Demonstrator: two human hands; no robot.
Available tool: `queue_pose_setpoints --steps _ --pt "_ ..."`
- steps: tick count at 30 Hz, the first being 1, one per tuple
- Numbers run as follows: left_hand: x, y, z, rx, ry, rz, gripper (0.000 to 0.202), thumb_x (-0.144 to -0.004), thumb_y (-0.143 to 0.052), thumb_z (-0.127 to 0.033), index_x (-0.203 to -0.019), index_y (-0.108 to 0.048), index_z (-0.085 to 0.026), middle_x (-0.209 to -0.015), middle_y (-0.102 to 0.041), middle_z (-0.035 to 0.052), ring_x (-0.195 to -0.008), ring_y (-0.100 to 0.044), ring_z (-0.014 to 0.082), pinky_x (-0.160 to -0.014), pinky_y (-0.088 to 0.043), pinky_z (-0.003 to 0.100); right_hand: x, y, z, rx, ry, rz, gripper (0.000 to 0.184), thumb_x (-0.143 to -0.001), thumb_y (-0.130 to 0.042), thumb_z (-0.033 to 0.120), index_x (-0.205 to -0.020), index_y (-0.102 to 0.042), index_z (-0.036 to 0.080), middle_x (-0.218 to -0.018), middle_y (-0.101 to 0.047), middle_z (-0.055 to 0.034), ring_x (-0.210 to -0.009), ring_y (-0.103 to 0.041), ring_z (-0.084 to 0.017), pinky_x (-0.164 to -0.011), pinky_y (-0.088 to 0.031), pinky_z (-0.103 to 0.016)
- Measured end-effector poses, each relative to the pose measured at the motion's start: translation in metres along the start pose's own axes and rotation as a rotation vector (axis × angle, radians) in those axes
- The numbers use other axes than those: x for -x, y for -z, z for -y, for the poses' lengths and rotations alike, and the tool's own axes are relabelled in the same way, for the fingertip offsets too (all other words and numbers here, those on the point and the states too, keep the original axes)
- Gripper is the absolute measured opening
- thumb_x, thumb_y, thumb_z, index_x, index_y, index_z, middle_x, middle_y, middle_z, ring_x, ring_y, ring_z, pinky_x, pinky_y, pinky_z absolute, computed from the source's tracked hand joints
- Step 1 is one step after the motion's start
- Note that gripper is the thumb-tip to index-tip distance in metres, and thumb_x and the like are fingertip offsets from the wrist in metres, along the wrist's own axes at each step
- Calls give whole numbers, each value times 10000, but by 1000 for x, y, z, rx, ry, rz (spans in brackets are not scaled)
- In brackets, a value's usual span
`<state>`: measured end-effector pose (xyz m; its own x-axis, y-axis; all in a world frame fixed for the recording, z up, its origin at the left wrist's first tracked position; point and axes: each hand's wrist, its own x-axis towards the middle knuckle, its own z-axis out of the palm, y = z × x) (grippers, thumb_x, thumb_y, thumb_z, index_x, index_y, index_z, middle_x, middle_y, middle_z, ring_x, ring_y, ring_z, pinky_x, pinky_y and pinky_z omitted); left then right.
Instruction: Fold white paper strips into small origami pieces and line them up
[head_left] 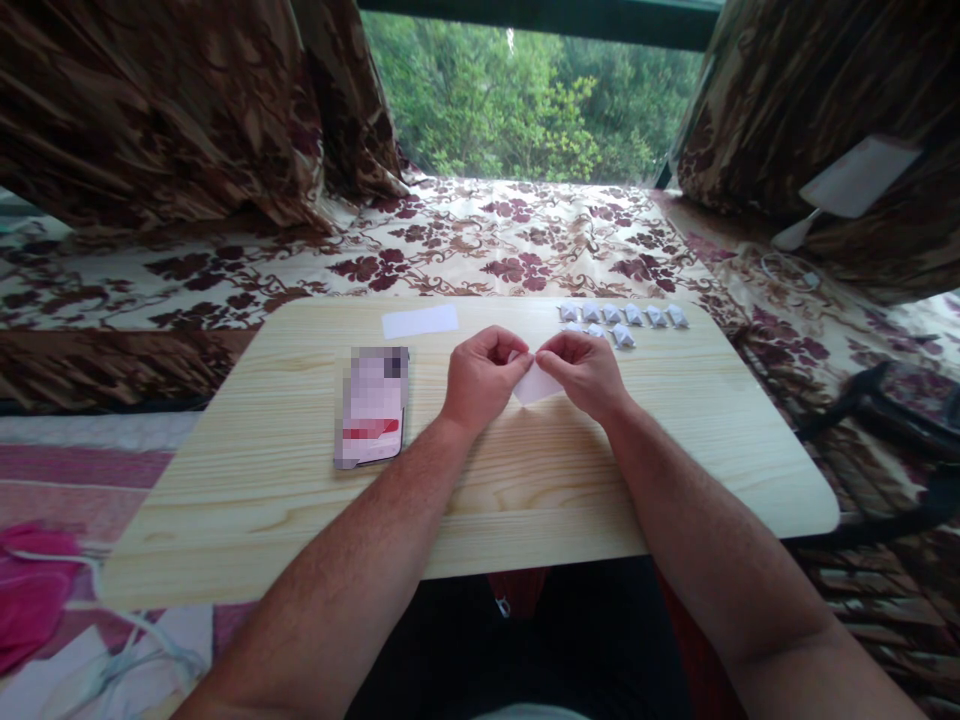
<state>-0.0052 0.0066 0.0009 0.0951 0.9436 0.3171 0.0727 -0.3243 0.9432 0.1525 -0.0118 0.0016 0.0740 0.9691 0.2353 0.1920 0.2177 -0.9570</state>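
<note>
"Bare forearms (352, 540) come closest in the head view, rising from the bottom of the frame toward its centre, with dark clothing (585, 640) between them."

"And the hands?"

"Both closed in a pinch. The left hand (484, 380) has thumb and fingers on the left side of a piece of white paper (540, 386), just right of centre; the right hand (589, 372) grips its other side. One corner of it points down over the table (525, 480)."

"Do the hands touch?"

"Their fingertips (527, 358) nearly meet; I can't tell whether they touch."

"What else is around them?"

"Left of the hands lies a phone (373, 405), largely pixelated. Above it, slightly rightward, is a white paper strip (420, 321). Beyond the right hand, small folded white shapes (634, 315) sit in two rows: six along the back, three showing in front."

"Farther out?"

"Patterned cloth (517, 268) across the middle, a window (540, 16) with greenery (480, 110) at upper centre, curtains (187, 100) in both upper corners, and a pink cloth (34, 590) with a white cable (97, 578) beside it at lower left."
</note>
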Motion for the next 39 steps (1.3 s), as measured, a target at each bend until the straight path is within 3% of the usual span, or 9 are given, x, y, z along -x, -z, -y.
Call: queue_pose_setpoints --steps 7,15,27,32,39 --pt "0 0 3 -33 -26 7 127 -709 -758 -275 -753 -683 -183 -627 -564 -23 -568 -446 100 -533 -319 243 2 -2 3 29 22 11 139 -748 -675 267 -665 -627 167 -562 -544 27 -508 -428 -88 -470 -307 -243" --pt "1 0 5 -42 -42 27 122 -720 -754 -279 -754 -686 -183 -650 -584 -16 -585 -464 104 -553 -340 249 1 -2 -2 33 18 32 141 -750 -678 294 -691 -651 169 -584 -580 16 -526 -461 -98 -476 -331 -241" --pt "-1 1 4 87 95 54 219 -693 -776 -302 -863 -709 -180 -650 -591 -17 -572 -488 104 -529 -359 232 1 -1 -2 48 13 5 143 -763 -666 304 -707 -656 173 -572 -568 22 -515 -454 -95 -471 -330 -238" --pt "-3 2 7 82 140 98 204 -728 -753 -352 -715 -684 -160 -622 -577 -11 -569 -478 101 -524 -356 232 1 0 -2 48 15 12 146 -773 -667 305 -719 -667 169 -582 -576 16 -520 -460 -99 -476 -334 -243" --pt "-1 0 7 45 120 50 213 -719 -762 -364 -712 -688 -164 -623 -585 -12 -563 -468 100 -516 -343 231 2 -2 0 40 21 4 139 -764 -674 304 -719 -665 173 -587 -587 17 -522 -463 -99 -483 -343 -244"
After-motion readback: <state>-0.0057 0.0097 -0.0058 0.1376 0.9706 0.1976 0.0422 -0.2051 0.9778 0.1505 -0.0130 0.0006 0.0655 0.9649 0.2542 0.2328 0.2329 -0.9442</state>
